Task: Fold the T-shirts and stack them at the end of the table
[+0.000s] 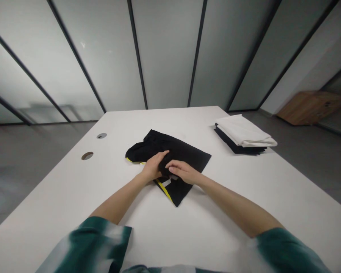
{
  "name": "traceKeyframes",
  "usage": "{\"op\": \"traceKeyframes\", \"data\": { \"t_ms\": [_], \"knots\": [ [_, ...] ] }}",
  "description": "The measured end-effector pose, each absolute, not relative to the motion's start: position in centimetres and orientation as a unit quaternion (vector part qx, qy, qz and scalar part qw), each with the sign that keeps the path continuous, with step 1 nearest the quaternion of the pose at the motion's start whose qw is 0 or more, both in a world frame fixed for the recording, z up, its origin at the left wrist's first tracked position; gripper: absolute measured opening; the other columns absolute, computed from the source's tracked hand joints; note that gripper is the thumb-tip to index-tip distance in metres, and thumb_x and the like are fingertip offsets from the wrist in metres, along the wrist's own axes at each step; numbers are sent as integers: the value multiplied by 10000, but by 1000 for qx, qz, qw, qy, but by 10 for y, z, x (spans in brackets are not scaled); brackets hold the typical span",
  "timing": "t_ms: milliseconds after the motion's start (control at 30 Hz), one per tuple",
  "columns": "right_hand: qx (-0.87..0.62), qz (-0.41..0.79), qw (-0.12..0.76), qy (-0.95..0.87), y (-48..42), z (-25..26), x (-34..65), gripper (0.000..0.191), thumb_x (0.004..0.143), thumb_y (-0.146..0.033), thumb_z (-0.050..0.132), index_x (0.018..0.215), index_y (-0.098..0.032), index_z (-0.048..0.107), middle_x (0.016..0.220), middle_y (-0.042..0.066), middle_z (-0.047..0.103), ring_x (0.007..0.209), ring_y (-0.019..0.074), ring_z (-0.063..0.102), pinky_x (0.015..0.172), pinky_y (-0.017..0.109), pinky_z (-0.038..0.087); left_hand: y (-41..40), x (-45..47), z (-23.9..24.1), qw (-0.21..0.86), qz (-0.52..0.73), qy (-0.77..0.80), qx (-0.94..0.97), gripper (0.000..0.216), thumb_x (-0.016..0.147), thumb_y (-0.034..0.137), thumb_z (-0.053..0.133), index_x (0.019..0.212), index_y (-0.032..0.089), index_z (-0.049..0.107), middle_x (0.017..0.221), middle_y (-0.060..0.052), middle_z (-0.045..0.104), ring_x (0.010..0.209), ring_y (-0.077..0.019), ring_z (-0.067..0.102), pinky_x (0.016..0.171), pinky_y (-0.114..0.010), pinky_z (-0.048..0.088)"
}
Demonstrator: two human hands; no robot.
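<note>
A black garment with yellow edging [184, 149] lies bunched and partly folded on the white table in front of me. My left hand [154, 165] grips its near left part, with the fingertips on top of the cloth. Curled over the middle of the garment, my right hand [185, 172] holds a fold of the fabric between thumb and fingers. A small white label [166, 182] shows on the near flap, just below my hands. The fingers partly hide the cloth they hold.
A folded white cloth [244, 129] rests on folded black cloth [234, 146] at the table's right edge. Two round holes, a far one [101, 135] and a near one [87, 156], pierce the white tabletop [74, 201] on the left. A wooden cabinet [307, 108] stands beyond.
</note>
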State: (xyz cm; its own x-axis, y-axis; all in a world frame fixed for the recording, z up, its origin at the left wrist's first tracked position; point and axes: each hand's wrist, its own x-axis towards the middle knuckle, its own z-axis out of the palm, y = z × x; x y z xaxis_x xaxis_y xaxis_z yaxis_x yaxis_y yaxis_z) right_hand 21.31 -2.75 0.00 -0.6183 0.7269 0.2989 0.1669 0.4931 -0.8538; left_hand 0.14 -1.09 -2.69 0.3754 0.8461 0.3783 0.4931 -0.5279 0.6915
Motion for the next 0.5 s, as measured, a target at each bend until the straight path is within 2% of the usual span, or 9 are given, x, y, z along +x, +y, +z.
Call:
{"op": "traceKeyframes", "data": {
  "t_ms": [67, 133, 200, 267, 333, 400, 467, 500],
  "knots": [
    [-266, 393, 363, -802, -29, -2, 215, 254, 940, -419, 524, 972, -215, 672, 895, 32, 697, 796, 178, 637, 760, 309, 493, -10, -2, -24, 307, 413, 431, 741, 449, 645, 327, 780, 1066, 205, 686, 1082, -74, 720, 1067, -294, 648, 1009, -462, 484],
    [-319, 322, 434, -779, -18, -9, 227, 252, 940, -403, 517, 928, -215, 685, 924, 52, 711, 863, 204, 654, 826, 340, 498, -3, -17, -15, 387, 495, 443, 639, 274, 695, 392, 737, 888, 205, 684, 908, -50, 729, 964, -282, 672, 948, -464, 518],
    [-401, 252, 481, -738, 3, -19, 245, 277, 944, -397, 489, 884, -218, 692, 897, 62, 718, 876, 225, 663, 851, 374, 506, 6, -41, 1, 444, 564, 435, 544, 297, 782, 510, 632, 806, 214, 651, 828, -40, 710, 898, -269, 680, 881, -463, 546],
    [-440, 215, 474, -732, 22, -29, 261, 261, 917, -403, 516, 910, -224, 706, 978, 78, 733, 961, 252, 668, 925, 422, 497, 15, -74, 20, 465, 608, 417, 490, 377, 849, 571, 513, 747, 222, 613, 769, -34, 682, 854, -260, 680, 828, -467, 558],
    [-433, 215, 426, -765, 33, -37, 270, 243, 875, -404, 572, 948, -229, 725, 1114, 99, 725, 1093, 280, 644, 1022, 468, 450, 22, -111, 37, 440, 677, 409, 426, 359, 874, 533, 497, 715, 220, 573, 756, -31, 664, 885, -253, 675, 820, -444, 561],
    [-412, 254, 362, -797, 33, -40, 269, 250, 848, -408, 614, 981, -236, 738, 1165, 105, 716, 1138, 290, 631, 1049, 479, 433, 27, -149, 46, 356, 750, 437, 345, 273, 911, 436, 455, 773, 223, 556, 818, -23, 666, 944, -222, 661, 836, -392, 559],
    [-394, 329, 311, -800, 25, -39, 260, 285, 861, -431, 603, 1023, -239, 737, 1108, 96, 735, 1048, 273, 671, 973, 449, 491, 28, -185, 45, 240, 790, 513, 236, 127, 910, 265, 421, 879, 217, 534, 870, -7, 656, 961, -180, 644, 839, -350, 553],
    [-385, 367, 301, -791, 21, -38, 255, 306, 876, -446, 581, 1041, -236, 731, 1077, 89, 742, 982, 257, 689, 911, 420, 521, 27, -201, 42, 193, 780, 553, 219, 125, 899, 201, 407, 944, 210, 523, 898, -4, 651, 966, -170, 634, 838, -350, 550]
  ]
}}
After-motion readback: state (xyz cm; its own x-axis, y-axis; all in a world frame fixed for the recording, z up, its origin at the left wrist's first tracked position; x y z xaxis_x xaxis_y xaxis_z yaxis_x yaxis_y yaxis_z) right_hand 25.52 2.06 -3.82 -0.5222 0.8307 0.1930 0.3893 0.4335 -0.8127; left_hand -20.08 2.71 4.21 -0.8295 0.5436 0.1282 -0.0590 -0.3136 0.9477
